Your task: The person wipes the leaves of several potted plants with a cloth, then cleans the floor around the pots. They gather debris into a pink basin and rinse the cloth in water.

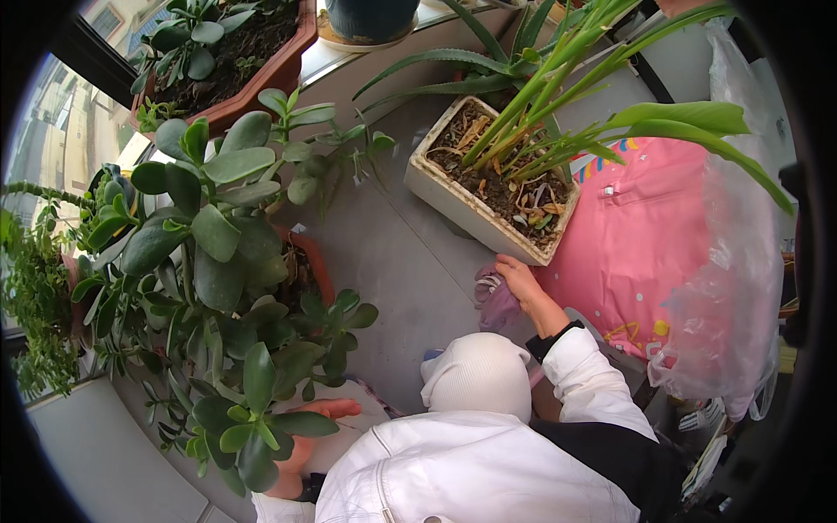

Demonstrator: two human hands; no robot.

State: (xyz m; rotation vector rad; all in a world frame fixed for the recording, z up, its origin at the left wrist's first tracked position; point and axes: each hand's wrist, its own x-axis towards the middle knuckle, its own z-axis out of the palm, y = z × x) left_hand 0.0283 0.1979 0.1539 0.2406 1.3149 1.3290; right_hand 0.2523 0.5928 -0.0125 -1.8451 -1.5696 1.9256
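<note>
My right hand (pixel 522 282) grips a crumpled purple cloth (pixel 498 306) just above the grey tiled floor (pixel 392 261). It is close to the near corner of a cream rectangular planter (pixel 480 219), which holds dry soil and long-stemmed green leaves (pixel 523 111). At lower left, my left hand (pixel 297 451) is among the thick leaves of a large jade plant (pixel 225 242). Leaves hide part of that hand; its visible fingers are extended, and I see nothing held. The jade plant stands in a terracotta-coloured pot (pixel 314 261), mostly covered by foliage.
A pink printed bag (pixel 628 248) with clear plastic wrap (pixel 732 261) lies right of the planter. Behind it an aloe (pixel 451 62) spreads its spiky leaves. A brown trough of succulents (pixel 281 78) and a dark blue pot (pixel 373 19) stand by the window.
</note>
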